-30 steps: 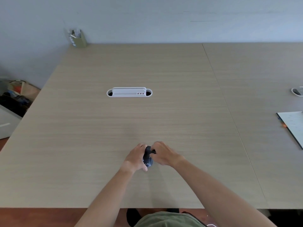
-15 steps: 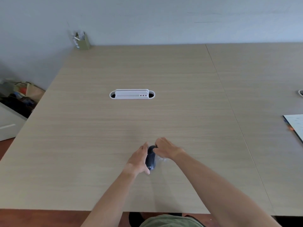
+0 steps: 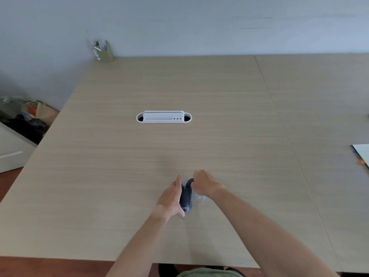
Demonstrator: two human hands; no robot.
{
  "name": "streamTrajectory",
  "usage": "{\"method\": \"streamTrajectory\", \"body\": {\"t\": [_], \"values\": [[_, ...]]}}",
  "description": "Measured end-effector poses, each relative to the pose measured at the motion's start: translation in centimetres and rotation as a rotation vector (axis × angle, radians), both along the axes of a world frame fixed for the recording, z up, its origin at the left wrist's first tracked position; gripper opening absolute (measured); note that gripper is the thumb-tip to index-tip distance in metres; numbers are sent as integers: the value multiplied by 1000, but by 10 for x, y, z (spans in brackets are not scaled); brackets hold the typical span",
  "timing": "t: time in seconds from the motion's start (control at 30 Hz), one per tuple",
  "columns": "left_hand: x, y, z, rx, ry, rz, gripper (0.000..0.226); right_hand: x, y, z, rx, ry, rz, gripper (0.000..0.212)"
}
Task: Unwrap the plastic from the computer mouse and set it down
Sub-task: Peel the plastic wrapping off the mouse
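A dark computer mouse (image 3: pixel 186 198) lies lengthwise on the wooden table (image 3: pixel 119 176), near the front edge. My left hand (image 3: pixel 171 197) grips its left side, thumb at the near end. My right hand (image 3: pixel 204 183) is closed on the mouse's far end, where a dark cable part curves. Clear plastic wrap (image 3: pixel 200 198) lies crumpled beside the mouse under my right wrist. Part of the mouse is hidden by my fingers.
A white cable-port insert (image 3: pixel 163 117) is set into the table's middle. A green pen holder (image 3: pixel 103 50) stands at the far left corner. A paper sheet (image 3: pixel 362 154) lies at the right edge. Boxes and clutter (image 3: pixel 26 118) sit on the floor to the left.
The mouse has turned from upright in my hands to lying flat and lengthwise on the table. The plastic wrap now shows to its right.
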State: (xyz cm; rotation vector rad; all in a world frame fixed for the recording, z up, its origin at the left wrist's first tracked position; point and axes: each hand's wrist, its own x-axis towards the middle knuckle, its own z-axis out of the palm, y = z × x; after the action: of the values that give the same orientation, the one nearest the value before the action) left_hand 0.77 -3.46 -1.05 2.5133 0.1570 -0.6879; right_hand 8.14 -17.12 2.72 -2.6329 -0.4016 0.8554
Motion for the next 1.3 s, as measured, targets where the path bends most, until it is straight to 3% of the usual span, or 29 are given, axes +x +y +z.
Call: {"method": "streamTrajectory", "body": {"t": [0.13, 0.23, 0.33, 0.43, 0.57, 0.67, 0.8, 1.03, 1.2, 1.3], "values": [[1, -1, 4, 23, 6, 0, 137, 13, -18, 6, -141, -105, 56, 21], [0, -2, 6, 26, 10, 0, 134, 19, -16, 9, -67, -73, 19, 8], [0, -1, 5, 19, -21, -11, 123, 9, 0, 7, -1, -12, -2, 21], [1, -1, 4, 43, -9, -19, 126, -3, 1, 4, -31, -34, 56, 8], [1, -2, 5, 53, -7, -35, 120, -8, -24, 1, -85, -36, 25, 17], [2, -4, 3, 41, -8, -28, 115, -20, -32, 1, -28, -43, -34, 8], [4, -2, -2, 15, -11, -23, 103, -36, -24, -16, 150, -50, -183, 29], [2, -2, -5, 3, -13, -9, 103, -41, -41, -12, 49, -154, -150, 27], [-1, -1, -7, -1, -29, -8, 96, -51, -32, -21, 221, -117, -202, 30], [-3, 0, -7, 21, -54, -50, 101, -62, -38, -32, 186, -106, -141, 30]]}}
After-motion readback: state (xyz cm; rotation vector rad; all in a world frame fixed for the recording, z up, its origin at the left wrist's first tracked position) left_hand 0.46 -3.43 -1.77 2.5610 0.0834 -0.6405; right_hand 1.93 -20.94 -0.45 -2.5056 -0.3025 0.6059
